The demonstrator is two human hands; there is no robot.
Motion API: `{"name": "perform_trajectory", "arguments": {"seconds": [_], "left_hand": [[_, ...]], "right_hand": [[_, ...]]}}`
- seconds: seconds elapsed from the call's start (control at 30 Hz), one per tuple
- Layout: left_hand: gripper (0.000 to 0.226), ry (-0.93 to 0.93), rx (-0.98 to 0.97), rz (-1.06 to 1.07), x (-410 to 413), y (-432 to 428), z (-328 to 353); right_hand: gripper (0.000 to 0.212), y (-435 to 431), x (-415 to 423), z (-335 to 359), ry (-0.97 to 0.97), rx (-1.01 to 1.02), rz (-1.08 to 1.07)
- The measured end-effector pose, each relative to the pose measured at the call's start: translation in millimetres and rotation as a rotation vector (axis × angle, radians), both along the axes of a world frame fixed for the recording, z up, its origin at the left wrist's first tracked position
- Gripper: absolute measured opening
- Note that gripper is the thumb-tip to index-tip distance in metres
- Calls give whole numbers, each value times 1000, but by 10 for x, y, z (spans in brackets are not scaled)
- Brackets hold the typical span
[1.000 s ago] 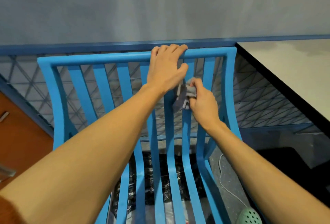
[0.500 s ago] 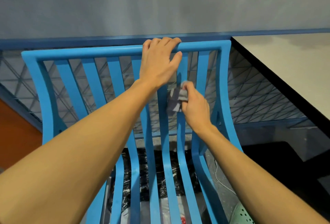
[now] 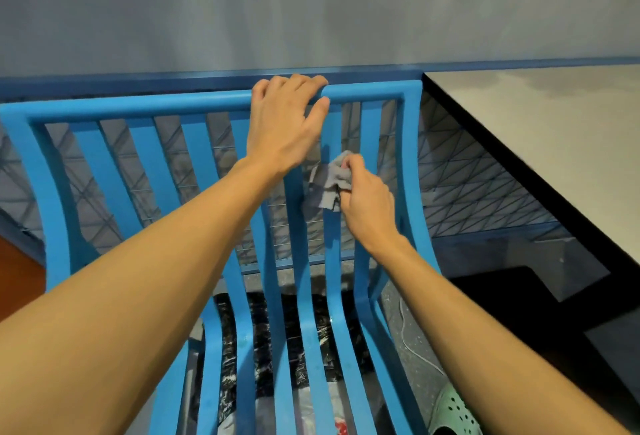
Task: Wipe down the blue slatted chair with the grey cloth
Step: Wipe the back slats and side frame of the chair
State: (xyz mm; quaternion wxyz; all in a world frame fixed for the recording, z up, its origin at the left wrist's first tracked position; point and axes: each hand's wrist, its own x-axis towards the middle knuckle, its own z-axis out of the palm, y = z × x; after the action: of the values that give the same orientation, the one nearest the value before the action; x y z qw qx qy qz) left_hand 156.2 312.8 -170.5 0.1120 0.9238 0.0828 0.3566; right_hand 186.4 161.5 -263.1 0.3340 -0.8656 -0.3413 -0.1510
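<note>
The blue slatted chair (image 3: 138,109) fills the middle of the view, its backrest curving down into the seat slats below. My left hand (image 3: 285,126) grips the top rail right of centre, fingers curled over it. My right hand (image 3: 367,199) holds the crumpled grey cloth (image 3: 327,183) pressed against a backrest slat, the third from the right, about a third of the way down. Part of the cloth hangs between two slats.
A pale table top with a dark edge (image 3: 540,129) stands close on the right. A grey wall and blue rail (image 3: 173,79) lie behind the chair. Below the seat are a black plastic bag (image 3: 263,337), a white cable (image 3: 408,344) and a green clog (image 3: 453,410).
My right hand has slid the cloth slightly down the slat. My left hand keeps its grip on the top rail. The view has shifted a little.
</note>
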Motion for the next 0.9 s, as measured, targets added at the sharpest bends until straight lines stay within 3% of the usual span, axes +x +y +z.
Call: {"name": "perform_trajectory", "arguments": {"seconds": [0.23, 0.57, 0.7, 0.9], "left_hand": [[43, 25, -7, -30, -14, -40, 17], [42, 62, -28, -78, -67, 1, 54], [40, 42, -25, -66, -52, -10, 72], [42, 37, -65, -88, -35, 27, 56]], "right_hand": [[22, 223, 62, 307, -34, 144, -39], [29, -169, -155, -440, 111, -174, 9], [22, -84, -124, -217, 113, 96, -77], [23, 372, 90, 487, -89, 210, -42]]}}
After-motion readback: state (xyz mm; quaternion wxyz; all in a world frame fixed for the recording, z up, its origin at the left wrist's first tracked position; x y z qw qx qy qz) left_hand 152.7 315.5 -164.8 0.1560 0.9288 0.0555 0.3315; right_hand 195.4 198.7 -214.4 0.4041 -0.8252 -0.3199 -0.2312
